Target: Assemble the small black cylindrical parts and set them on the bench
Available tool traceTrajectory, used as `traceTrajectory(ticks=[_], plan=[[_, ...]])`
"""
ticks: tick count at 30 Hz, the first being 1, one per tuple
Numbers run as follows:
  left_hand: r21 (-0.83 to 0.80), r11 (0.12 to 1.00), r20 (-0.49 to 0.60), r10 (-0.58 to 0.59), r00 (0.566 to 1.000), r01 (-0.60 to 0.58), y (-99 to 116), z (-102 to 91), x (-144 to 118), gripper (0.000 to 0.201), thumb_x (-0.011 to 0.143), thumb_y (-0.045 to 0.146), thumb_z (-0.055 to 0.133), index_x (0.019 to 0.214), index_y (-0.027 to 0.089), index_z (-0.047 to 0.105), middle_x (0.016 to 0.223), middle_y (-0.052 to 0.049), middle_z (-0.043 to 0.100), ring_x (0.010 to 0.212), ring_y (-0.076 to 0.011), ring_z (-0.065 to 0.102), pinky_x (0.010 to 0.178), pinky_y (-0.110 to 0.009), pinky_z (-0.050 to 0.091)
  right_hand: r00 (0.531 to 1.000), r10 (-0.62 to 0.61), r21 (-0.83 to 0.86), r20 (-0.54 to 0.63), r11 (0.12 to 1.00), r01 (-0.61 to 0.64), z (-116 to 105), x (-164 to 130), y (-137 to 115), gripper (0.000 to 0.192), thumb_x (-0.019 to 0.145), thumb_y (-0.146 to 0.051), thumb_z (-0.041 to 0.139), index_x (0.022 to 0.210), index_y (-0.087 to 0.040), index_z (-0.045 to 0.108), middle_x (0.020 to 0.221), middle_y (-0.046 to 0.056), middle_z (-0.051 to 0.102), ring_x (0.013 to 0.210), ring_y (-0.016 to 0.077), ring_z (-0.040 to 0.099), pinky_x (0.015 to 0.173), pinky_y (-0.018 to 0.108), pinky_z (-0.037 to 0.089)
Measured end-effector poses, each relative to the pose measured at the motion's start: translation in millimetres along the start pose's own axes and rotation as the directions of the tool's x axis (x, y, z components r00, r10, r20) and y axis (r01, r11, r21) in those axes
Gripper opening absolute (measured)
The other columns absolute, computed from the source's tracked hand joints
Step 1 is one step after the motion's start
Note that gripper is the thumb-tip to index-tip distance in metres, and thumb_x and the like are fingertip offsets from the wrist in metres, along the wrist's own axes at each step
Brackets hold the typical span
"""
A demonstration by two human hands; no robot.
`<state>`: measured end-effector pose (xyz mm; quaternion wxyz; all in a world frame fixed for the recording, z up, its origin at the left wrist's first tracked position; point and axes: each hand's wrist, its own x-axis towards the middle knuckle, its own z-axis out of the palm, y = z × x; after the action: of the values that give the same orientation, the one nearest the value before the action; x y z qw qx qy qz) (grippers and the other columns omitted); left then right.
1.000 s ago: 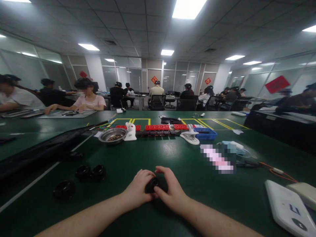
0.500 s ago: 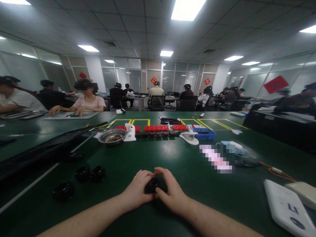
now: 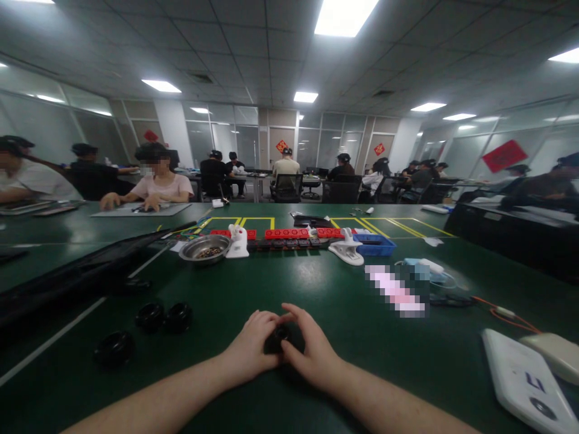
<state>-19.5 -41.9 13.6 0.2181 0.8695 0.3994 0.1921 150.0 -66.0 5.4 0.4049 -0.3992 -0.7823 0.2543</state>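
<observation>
I've left hand and right hand gripping one black part, near middle; looks mid-handling, next probably needs steady hold

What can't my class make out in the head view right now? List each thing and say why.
Black part: head view; its sides are covered by the left hand and right hand.
Small pieces in the metal bowl: head view; too small to identify.
Cream object: head view; cut off by the right edge.
Long black item: head view; cut off by the left edge.
Pink-and-white patch: head view; blocky pixels hide its detail.
</observation>
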Motion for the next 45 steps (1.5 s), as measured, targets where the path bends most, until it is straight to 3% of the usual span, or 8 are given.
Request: traceTrajectory(ticks=[4, 12, 16, 20, 29, 35, 41, 45], plan=[[0.009, 1.000, -0.015, 0.002, 1.000, -0.002, -0.1, -0.3, -0.9, 0.035, 0.063, 0.031, 0.067, 0.095, 0.021, 0.056, 0.103, -0.005, 0.054, 0.097, -0.0244, 0.047, 0.088, -0.039, 0.035, 0.999, -0.038, 0.028, 0.004, 0.999, 0.038, -4.9, -1.2, -1.2, 0.066, 0.065, -0.007, 0.050, 0.126, -0.021, 0.027, 0.116, 0.007, 0.047, 0.108, 0.0204, 0.044, 0.095, 0.040, 0.033], [0.014, 1.000, -0.028, 0.022, 0.999, -0.022, 0.2, 0.3, -0.4, 0.034, 0.065, 0.034, 0.065, 0.094, 0.020, 0.056, 0.100, -0.005, 0.054, 0.094, -0.0241, 0.047, 0.085, -0.039, 0.037, 0.994, 0.045, -0.013, -0.098, 0.999, -0.047, 2.2, 0.8, 9.2, 0.063, 0.066, -0.018, 0.061, 0.122, -0.020, 0.031, 0.103, 0.006, 0.049, 0.098, 0.0195, 0.047, 0.089, 0.037, 0.037], [0.008, 1.000, -0.023, 0.027, 0.999, -0.027, 0.9, -0.6, -0.3, 0.031, 0.065, 0.033, 0.066, 0.093, 0.020, 0.057, 0.099, -0.004, 0.054, 0.093, -0.0236, 0.047, 0.083, -0.037, 0.038, 0.996, 0.070, -0.013, -0.063, 0.997, -0.071, 4.2, 1.1, 8.4, 0.062, 0.067, -0.013, 0.058, 0.122, -0.022, 0.031, 0.097, 0.003, 0.052, 0.094, 0.0183, 0.050, 0.088, 0.037, 0.038], [-0.009, 1.000, -0.022, 0.011, 1.000, -0.011, 1.8, -1.3, -1.2, 0.037, 0.065, 0.035, 0.066, 0.098, 0.020, 0.056, 0.102, -0.005, 0.053, 0.096, -0.0239, 0.046, 0.086, -0.038, 0.037, 1.000, 0.001, 0.018, -0.008, 1.000, 0.000, -1.3, -0.6, 3.7, 0.063, 0.068, -0.007, 0.050, 0.125, -0.023, 0.027, 0.107, 0.005, 0.051, 0.102, 0.0184, 0.047, 0.093, 0.038, 0.033], [0.025, 0.999, -0.028, 0.024, 0.999, -0.023, -1.2, 1.7, -0.2, 0.030, 0.065, 0.031, 0.066, 0.092, 0.019, 0.057, 0.100, -0.005, 0.054, 0.094, -0.0235, 0.047, 0.088, -0.039, 0.035, 0.999, 0.037, -0.015, -0.032, 0.999, -0.038, 0.7, 0.4, 6.5, 0.060, 0.067, -0.016, 0.059, 0.121, -0.020, 0.033, 0.103, 0.006, 0.051, 0.098, 0.0202, 0.048, 0.090, 0.039, 0.036], [0.004, 1.000, -0.024, 0.025, 0.999, -0.025, -5.1, 3.7, -0.2, 0.044, 0.064, 0.031, 0.066, 0.104, 0.020, 0.052, 0.103, -0.005, 0.054, 0.097, -0.0242, 0.047, 0.092, -0.041, 0.031, 0.997, -0.046, 0.035, 0.060, 0.998, 0.044, -3.7, -0.5, 0.7, 0.062, 0.063, -0.004, 0.049, 0.120, -0.020, 0.033, 0.112, 0.007, 0.048, 0.105, 0.0198, 0.044, 0.093, 0.038, 0.034], [0.013, 1.000, -0.029, 0.020, 0.999, -0.020, -5.8, 4.0, -0.3, 0.034, 0.063, 0.032, 0.066, 0.094, 0.020, 0.056, 0.102, -0.005, 0.054, 0.096, -0.0240, 0.047, 0.088, -0.039, 0.035, 1.000, -0.008, -0.010, -0.020, 1.000, 0.008, -3.7, 0.4, 1.4, 0.059, 0.065, -0.016, 0.061, 0.118, -0.020, 0.035, 0.110, 0.007, 0.047, 0.103, 0.0213, 0.044, 0.092, 0.038, 0.035], [0.012, 1.000, -0.025, 0.029, 0.999, -0.029, -5.5, 3.5, 0.1, 0.032, 0.062, 0.028, 0.067, 0.092, 0.020, 0.057, 0.101, -0.005, 0.054, 0.095, -0.0241, 0.047, 0.089, -0.039, 0.034, 0.999, 0.022, -0.023, -0.024, 0.999, -0.022, 0.0, 0.9, 3.0, 0.056, 0.064, -0.013, 0.060, 0.114, -0.021, 0.038, 0.100, 0.005, 0.050, 0.095, 0.0195, 0.048, 0.087, 0.036, 0.038]])
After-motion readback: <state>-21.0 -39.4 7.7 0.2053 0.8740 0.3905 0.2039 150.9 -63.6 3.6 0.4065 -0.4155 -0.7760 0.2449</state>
